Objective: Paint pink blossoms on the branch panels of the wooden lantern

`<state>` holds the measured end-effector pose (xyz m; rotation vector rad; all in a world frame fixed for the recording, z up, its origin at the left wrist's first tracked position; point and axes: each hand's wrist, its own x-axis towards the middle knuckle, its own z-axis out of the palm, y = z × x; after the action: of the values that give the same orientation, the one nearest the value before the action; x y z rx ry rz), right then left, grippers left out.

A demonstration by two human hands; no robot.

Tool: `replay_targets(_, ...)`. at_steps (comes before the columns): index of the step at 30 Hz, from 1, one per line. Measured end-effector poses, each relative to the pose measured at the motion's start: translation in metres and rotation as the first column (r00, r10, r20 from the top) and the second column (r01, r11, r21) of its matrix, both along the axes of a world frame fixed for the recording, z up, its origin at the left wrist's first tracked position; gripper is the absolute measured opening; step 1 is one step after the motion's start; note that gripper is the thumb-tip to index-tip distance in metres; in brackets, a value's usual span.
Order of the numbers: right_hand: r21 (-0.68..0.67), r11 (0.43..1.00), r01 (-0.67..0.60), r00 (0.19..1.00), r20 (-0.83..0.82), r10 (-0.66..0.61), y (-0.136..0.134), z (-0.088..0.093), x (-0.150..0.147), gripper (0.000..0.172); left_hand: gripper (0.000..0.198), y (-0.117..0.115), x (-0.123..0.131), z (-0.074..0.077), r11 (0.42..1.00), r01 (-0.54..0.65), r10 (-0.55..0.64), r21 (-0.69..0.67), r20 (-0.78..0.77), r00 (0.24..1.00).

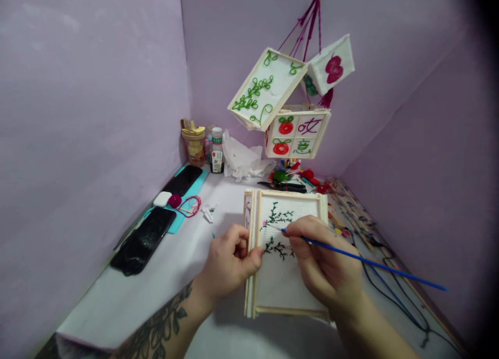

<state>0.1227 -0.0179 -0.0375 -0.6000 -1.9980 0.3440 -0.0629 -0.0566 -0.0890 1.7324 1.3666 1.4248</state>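
A wooden-framed white panel box [286,296] stands on the white table, its face painted with dark green branches and a small pink dot. My left hand [230,263] grips the box's left edge, fingers closed round the frame. My right hand [325,265] rests on the panel and pinches a thin blue paintbrush [370,263]. The brush's fine tip touches the panel near the pink dot, and its handle runs off to the lower right.
Finished painted panel boxes [280,109] hang on magenta cords above the table. Two dark phones [142,239] lie at left on a teal mat [180,221]. Bottles [217,151], crumpled tissue [244,161], scissors [284,186] and craft bits crowd the back. Black cables [393,296] trail along the right.
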Motion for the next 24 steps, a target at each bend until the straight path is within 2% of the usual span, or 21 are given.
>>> replay_targets(7, -0.014, 1.0, -0.013, 1.0, 0.002, 0.013, -0.001, -0.002, -0.001, 0.02, 0.014, 0.001, 0.0, -0.002, 1.0, 0.011, -0.011, 0.0, 0.003, 1.0)
replay_targets(9, -0.04, 0.999, -0.03, 0.998, -0.058, 0.027, -0.003, 0.001, -0.001, 0.02, 0.015, 0.001, 0.0, -0.002, 1.0, -0.001, 0.001, 0.005, -0.001, 1.0)
replay_targets(10, -0.045, 0.998, -0.032, 0.989, -0.145, 0.025, -0.004, 0.003, 0.0, 0.019, 0.015, 0.001, -0.001, -0.003, 1.0, -0.011, 0.011, 0.005, -0.002, 1.0)
replay_targets(12, -0.005, 1.0, -0.001, 0.91, -0.414, -0.001, -0.006, 0.012, 0.005, 0.017, 0.016, 0.002, -0.002, -0.003, 0.999, -0.039, 0.039, 0.0, -0.006, 0.999)
replay_targets(14, 0.022, 0.996, 0.088, 0.752, -0.657, -0.051, -0.004, 0.024, 0.018, 0.014, 0.017, 0.003, -0.003, -0.004, 0.998, -0.063, 0.063, -0.019, -0.003, 0.998)
replay_targets(16, -0.028, 0.983, 0.181, 0.612, -0.779, -0.135, 0.002, 0.034, 0.038, 0.013, 0.019, 0.005, -0.004, -0.005, 0.996, -0.07, 0.071, -0.048, 0.015, 0.997)
replay_targets(18, -0.123, 0.963, 0.242, 0.51, -0.828, -0.234, 0.007, 0.039, 0.06, 0.014, 0.021, 0.007, -0.005, -0.006, 0.994, -0.073, 0.077, -0.084, 0.047, 0.996)
replay_targets(21, -0.23, 0.924, 0.304, 0.409, -0.845, -0.345, 0.008, 0.025, 0.085, 0.015, 0.024, 0.011, -0.007, -0.008, 0.989, -0.086, 0.096, -0.123, 0.075, 0.993)
replay_targets(23, -0.279, 0.882, 0.38, 0.399, -0.811, -0.428, -0.002, 0.002, 0.089, 0.011, 0.026, 0.013, -0.008, -0.008, 0.986, -0.089, 0.1, -0.139, 0.074, 0.992)
replay_targets(24, -0.306, 0.864, 0.4, 0.424, -0.774, -0.47, -0.01, -0.013, 0.087, 0.008, 0.027, 0.014, -0.009, -0.008, 0.985, -0.091, 0.102, -0.145, 0.072, 0.992)
